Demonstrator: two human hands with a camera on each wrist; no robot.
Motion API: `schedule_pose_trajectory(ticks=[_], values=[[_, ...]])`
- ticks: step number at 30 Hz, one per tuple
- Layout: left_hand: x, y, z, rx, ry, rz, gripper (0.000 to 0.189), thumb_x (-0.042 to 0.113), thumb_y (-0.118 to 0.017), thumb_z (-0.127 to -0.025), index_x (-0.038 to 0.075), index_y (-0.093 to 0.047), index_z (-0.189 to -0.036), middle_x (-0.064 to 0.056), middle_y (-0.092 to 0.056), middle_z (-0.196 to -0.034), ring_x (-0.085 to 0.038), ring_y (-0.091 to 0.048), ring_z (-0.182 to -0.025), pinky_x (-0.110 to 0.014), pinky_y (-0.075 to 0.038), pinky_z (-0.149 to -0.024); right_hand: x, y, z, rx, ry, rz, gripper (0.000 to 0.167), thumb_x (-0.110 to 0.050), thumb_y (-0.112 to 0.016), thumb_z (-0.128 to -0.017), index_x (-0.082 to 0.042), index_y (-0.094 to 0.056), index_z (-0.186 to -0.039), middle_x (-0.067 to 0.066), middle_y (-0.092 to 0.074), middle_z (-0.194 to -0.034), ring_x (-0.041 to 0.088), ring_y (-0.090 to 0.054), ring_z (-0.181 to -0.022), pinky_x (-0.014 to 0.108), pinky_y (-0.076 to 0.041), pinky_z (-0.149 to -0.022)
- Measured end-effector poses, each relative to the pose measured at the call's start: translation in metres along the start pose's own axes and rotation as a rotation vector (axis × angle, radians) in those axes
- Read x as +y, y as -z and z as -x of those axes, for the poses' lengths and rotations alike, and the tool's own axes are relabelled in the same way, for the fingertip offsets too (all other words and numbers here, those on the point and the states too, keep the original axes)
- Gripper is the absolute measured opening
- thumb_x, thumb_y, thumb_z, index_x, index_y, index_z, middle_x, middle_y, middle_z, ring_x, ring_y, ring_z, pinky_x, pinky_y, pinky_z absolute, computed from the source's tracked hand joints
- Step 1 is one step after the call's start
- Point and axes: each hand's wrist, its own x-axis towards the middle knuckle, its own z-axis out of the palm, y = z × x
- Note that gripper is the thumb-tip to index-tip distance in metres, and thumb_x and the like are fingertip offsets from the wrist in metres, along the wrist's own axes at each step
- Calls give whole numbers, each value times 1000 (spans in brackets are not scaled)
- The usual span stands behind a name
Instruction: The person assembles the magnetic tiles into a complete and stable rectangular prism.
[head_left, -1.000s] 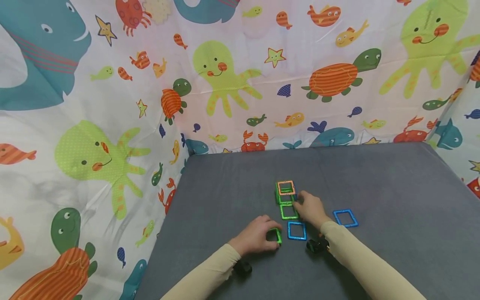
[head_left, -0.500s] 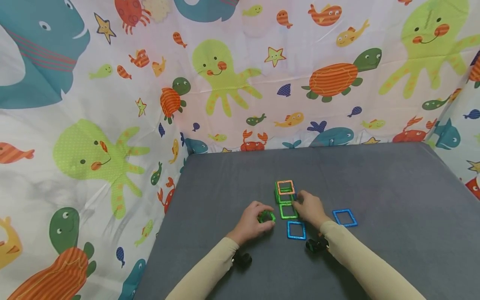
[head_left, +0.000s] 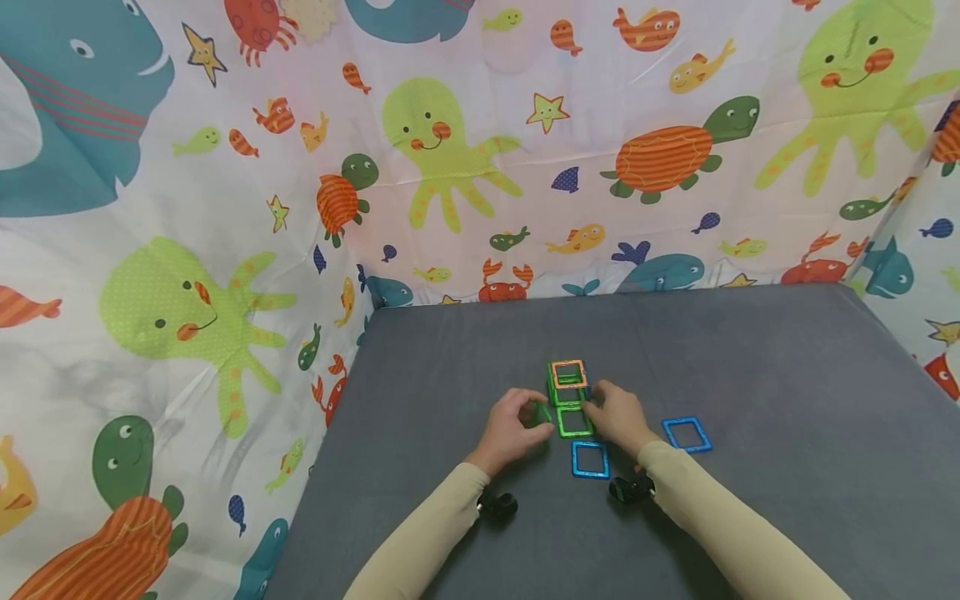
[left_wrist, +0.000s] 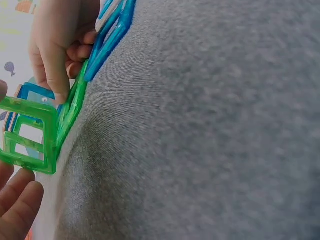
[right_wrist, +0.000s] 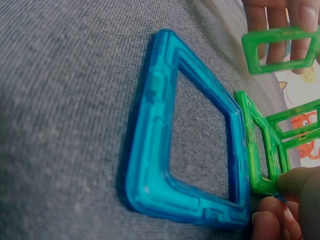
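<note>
My left hand [head_left: 510, 429] pinches a green square magnetic tile [left_wrist: 50, 135] between thumb and fingers, raised just left of a small tile structure. That structure has green sides [head_left: 551, 386], a blue side [left_wrist: 40, 91] and an orange square tile [head_left: 568, 363] on top. A green tile [head_left: 574, 434] lies flat against its near side. My right hand [head_left: 621, 417] has its curled fingers and thumb at the structure's near right corner, gripping it there; its fingertips partly hide the contact. In the right wrist view the held green tile stands apart from the structure.
A blue square tile [head_left: 590, 475] lies flat just in front of the green one. Another blue tile [head_left: 705, 435] lies to the right of my right hand. The grey cloth table [head_left: 465, 350] meets a sea-animal curtain [head_left: 480, 250] at its back and left.
My left hand has moved away from me toward the structure, lifting the green tile and turning it edge-on in the head view. My right hand has stayed at the structure.
</note>
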Motion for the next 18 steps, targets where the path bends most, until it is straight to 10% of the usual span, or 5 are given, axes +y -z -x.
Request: schedule_pose_trajectory(ticks=[18], values=[[1, -10, -7, 37, -54, 45, 34, 13, -76, -82, 8, -69, -115, -9, -64, -117, -25, -69, -108, -34, -58, -96, 2, -1, -1, -2, -3, -13, 35, -23, -65, -95, 3, -63, -120, 14, -71, -89, 19, -60, -68, 30, -45, -57]])
